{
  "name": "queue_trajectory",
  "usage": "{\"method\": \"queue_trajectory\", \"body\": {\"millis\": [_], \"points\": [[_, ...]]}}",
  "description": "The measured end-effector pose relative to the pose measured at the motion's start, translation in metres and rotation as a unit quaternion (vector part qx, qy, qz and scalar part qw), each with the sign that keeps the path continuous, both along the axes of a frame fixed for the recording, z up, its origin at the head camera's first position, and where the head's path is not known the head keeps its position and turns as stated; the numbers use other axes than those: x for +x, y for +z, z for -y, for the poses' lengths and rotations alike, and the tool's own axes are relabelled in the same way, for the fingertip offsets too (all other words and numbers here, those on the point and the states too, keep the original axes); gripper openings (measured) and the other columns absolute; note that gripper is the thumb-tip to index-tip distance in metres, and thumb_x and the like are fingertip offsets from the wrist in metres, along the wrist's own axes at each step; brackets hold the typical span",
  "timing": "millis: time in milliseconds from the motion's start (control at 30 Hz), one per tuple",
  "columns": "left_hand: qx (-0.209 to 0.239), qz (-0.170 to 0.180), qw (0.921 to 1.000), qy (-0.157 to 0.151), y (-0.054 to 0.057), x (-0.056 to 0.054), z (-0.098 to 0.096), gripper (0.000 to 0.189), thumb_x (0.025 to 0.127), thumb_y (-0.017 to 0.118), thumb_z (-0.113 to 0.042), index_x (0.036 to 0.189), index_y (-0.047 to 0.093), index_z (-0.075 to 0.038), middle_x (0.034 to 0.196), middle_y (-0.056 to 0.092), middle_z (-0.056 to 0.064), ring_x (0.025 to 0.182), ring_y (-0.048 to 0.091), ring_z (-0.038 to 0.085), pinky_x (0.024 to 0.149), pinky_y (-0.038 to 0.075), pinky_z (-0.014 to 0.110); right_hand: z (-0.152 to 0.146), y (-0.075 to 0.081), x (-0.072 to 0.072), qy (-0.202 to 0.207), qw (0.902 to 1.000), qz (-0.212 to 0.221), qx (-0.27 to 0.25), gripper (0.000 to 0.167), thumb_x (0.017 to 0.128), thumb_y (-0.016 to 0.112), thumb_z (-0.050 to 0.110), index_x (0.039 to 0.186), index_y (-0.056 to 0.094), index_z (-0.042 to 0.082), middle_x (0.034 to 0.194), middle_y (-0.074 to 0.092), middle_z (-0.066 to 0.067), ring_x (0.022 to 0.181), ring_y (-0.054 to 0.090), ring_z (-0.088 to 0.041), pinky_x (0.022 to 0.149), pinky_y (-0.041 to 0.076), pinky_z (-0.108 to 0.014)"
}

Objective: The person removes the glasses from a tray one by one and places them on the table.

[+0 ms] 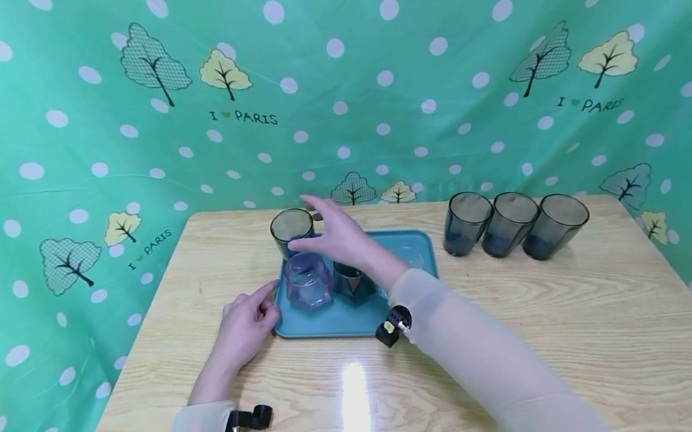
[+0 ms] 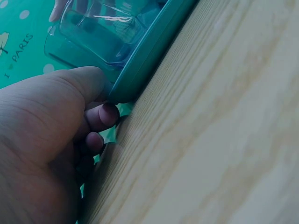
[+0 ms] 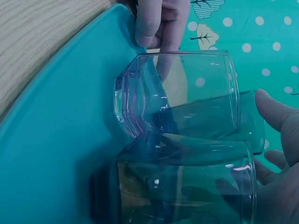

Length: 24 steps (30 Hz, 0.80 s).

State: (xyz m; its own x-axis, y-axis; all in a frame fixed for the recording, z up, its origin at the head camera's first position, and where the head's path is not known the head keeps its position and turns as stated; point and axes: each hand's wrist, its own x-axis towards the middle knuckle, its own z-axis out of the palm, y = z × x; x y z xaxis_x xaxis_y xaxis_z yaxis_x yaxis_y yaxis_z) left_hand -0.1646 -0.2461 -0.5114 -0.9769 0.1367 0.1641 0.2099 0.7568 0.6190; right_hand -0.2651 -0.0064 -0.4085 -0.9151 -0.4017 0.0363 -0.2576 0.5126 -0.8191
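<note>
My left hand (image 1: 248, 327) is at the left edge of the blue tray (image 1: 329, 326), thumb and fingers pinching its rim (image 2: 140, 70). My right hand (image 1: 340, 233) reaches over the tray, thumb and fingers spread around the upper part of a smoky drinking glass (image 1: 291, 226) at the back left corner. In the right wrist view the thumb tip is right by that glass's rim. In front of it on the tray stands a clear, purple-tinted glass (image 1: 308, 282). A darker glass (image 1: 353, 284) stands beside it, partly covered by my right hand and wrist.
A clear glass (image 1: 412, 257) is at the tray's right side, partly behind my right forearm. Three smoky tumblers (image 1: 466, 225) stand in a row on the wooden table (image 1: 608, 325) to the right. A green dotted cloth (image 1: 363, 107) hangs behind the table.
</note>
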Motion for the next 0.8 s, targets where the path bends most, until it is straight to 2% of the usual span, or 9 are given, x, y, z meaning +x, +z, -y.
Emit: {"method": "queue_trajectory", "body": {"millis": [533,800], "points": [[0.0,-0.002,1.0,0.001,0.001,-0.0001,-0.0005,0.045,0.104,0.066,-0.008,0.148,0.068,-0.003,0.084,0.063,-0.007,0.086,0.054,0.021,0.097,0.036,0.057,0.0063,-0.003,-0.0041,0.0,0.9993,-0.003,0.037,0.099,0.095,0.088,0.045,0.175,0.033,0.023,0.171,0.039,-0.013,0.149,0.05,-0.032,0.116,0.047,-0.054],[0.001,-0.01,0.9999,0.003,-0.0009,-0.0004,-0.0006,0.046,0.102,0.067,-0.008,0.148,0.068,-0.002,0.083,0.063,-0.007,0.084,0.053,0.021,0.095,0.035,0.054,0.0084,-0.0017,-0.0046,0.003,0.9991,0.002,0.042,0.099,0.096,0.088,0.045,0.175,0.032,0.022,0.175,0.034,-0.015,0.155,0.044,-0.038,0.121,0.041,-0.056]]}}
